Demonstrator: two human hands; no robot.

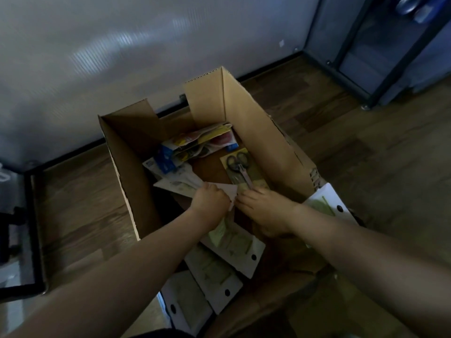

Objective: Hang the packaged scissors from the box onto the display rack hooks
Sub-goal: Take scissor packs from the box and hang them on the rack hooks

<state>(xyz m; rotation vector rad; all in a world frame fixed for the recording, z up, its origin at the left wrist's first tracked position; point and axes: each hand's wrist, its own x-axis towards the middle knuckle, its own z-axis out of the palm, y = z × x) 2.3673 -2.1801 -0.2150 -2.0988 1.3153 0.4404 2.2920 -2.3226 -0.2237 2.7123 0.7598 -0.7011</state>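
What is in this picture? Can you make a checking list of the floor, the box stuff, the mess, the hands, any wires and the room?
Surface: brown wood-plank floor; the open brown cardboard box stands on it.
Job's things: black-handled scissors on a yellow card lie face up in the box; white cards with hang holes overlap near the front.
Clutter: blue and yellow packets piled at the box's far end.
Hands: left hand grips a white card; right hand rests fingers on the yellow card's near end.
Cables: nothing seen.
Surroundings: pale wall panel, dark metal frame.
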